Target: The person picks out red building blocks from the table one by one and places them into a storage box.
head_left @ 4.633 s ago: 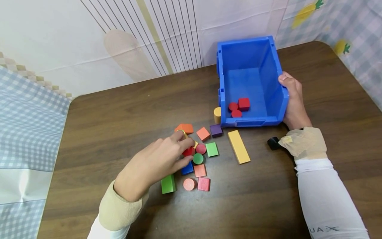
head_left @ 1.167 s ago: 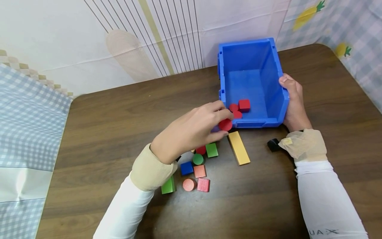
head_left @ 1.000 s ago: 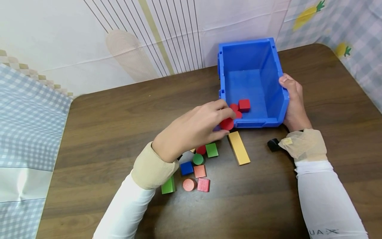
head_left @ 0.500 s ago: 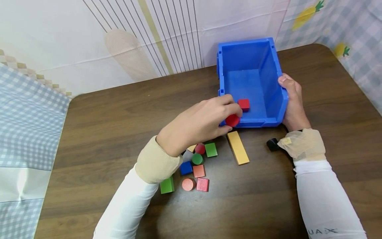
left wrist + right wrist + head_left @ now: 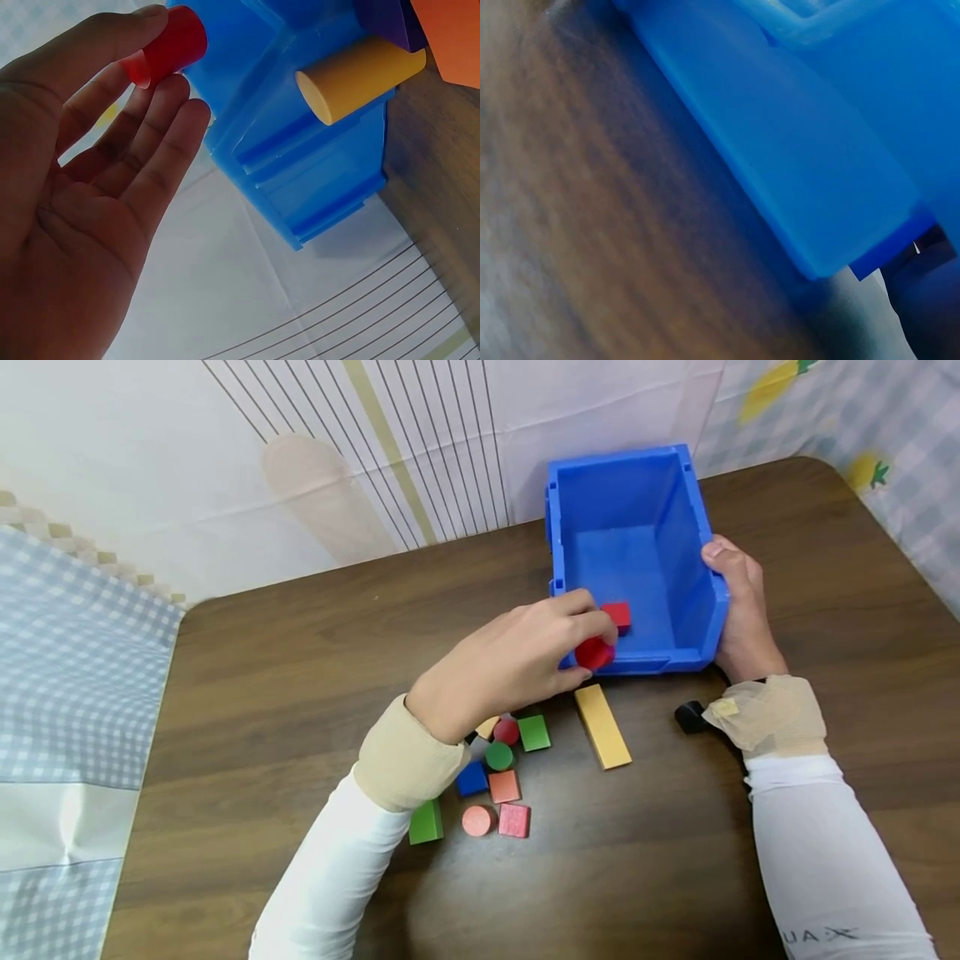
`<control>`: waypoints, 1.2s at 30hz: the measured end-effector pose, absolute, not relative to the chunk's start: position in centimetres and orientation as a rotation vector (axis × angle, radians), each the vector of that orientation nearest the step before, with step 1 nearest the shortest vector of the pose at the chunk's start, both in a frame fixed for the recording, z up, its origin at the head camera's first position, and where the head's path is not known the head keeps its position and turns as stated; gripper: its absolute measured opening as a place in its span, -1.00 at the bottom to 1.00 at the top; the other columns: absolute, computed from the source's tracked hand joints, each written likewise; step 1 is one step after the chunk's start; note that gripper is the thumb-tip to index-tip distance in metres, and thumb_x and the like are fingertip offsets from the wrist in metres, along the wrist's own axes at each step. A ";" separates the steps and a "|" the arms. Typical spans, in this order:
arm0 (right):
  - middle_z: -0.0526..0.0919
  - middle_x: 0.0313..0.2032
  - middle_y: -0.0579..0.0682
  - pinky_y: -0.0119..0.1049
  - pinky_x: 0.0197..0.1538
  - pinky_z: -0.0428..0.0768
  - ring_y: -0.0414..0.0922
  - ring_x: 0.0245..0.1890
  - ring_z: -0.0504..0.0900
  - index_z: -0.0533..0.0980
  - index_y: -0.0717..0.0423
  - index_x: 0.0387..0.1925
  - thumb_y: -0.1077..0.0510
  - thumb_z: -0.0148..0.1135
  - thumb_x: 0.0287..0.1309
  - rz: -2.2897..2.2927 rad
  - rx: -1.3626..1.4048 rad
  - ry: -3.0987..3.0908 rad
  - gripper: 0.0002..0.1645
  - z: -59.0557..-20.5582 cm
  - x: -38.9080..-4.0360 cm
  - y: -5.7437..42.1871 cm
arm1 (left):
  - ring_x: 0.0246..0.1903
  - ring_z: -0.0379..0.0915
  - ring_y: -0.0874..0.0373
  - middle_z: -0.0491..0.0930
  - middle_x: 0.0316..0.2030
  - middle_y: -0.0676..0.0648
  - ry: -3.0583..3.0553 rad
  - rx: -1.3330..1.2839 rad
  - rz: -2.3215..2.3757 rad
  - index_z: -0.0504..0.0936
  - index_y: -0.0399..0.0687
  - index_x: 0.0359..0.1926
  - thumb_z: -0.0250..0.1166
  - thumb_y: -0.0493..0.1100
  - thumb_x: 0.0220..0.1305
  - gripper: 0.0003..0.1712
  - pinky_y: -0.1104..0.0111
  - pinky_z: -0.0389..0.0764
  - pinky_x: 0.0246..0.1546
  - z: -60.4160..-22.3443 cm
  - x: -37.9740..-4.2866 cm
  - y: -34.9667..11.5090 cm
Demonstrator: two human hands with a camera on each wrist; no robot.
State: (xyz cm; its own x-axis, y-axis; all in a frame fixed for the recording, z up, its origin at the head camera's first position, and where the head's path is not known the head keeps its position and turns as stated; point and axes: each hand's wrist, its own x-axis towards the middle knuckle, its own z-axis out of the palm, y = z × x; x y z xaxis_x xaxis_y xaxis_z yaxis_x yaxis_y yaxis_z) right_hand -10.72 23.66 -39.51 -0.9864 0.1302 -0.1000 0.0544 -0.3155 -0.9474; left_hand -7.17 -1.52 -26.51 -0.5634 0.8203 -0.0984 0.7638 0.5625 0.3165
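Head cam: our L hand (image 5: 513,652) pinches red cyl (image 5: 594,653), R hand (image 5: 743,606) grips blue bin (image 5: 618,489); slip cd drop cyl outside

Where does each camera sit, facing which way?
Head: worn on the head, facing forward and down at the brown wooden table; left hand, right hand and white sleeves show.
Left wrist: on that wrist, looking at the left hand, red cylinder and blue plastic bin.
Right wrist: on that wrist, facing the bin and table; no clear hand.
Shared: head and left wrist show the cylinder.
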 end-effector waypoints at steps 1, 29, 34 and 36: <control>0.47 0.10 0.10 -0.10 0.09 0.33 0.02 0.07 0.40 0.48 0.15 0.00 -0.12 0.11 0.17 2.495 -0.238 -1.816 -0.49 -39.5 -10.7 23.7 | -0.12 0.42 0.28 0.47 -0.03 0.03 2.560 1.317 0.357 0.59 0.07 0.09 0.29 -0.03 0.25 -0.62 0.59 0.44 -0.13 -26.5 -7.2 -1.5; 0.43 0.20 0.09 -0.04 0.15 0.27 0.02 0.14 0.37 0.45 0.08 0.16 -0.16 0.08 0.19 2.478 -0.230 -1.864 -0.40 -39.4 -10.5 23.9 | -0.19 0.39 0.33 0.46 -0.04 0.10 2.578 1.344 0.265 0.55 0.16 0.07 0.25 0.04 0.28 -0.64 0.51 0.47 -0.25 -26.8 -8.1 0.3; 0.42 0.23 0.09 -0.01 0.25 0.22 0.02 0.18 0.35 0.45 0.08 0.19 -0.15 0.09 0.18 2.487 -0.235 -1.860 -0.38 -39.3 -10.5 23.9 | -0.21 0.36 0.35 0.45 -0.06 0.14 2.586 1.368 0.235 0.55 0.21 0.06 0.22 0.06 0.29 -0.67 0.49 0.46 -0.29 -26.8 -8.2 0.5; 0.41 0.24 0.09 0.02 0.29 0.21 0.02 0.19 0.35 0.44 0.06 0.21 -0.16 0.10 0.18 2.490 -0.238 -1.865 -0.37 -39.3 -10.5 23.9 | -0.22 0.36 0.36 0.45 -0.07 0.15 2.587 1.370 0.224 0.55 0.22 0.06 0.22 0.06 0.29 -0.67 0.49 0.45 -0.32 -26.8 -8.3 0.6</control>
State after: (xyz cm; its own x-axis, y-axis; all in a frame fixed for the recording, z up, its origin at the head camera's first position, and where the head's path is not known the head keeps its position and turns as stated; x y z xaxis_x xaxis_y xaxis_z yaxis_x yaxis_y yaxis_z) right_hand -10.51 23.91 -39.31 -0.9881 0.1082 -0.1090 0.0742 -0.2853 -0.9556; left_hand -8.34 0.63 -26.85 -0.5482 0.8292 -0.1094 0.7981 0.5577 0.2280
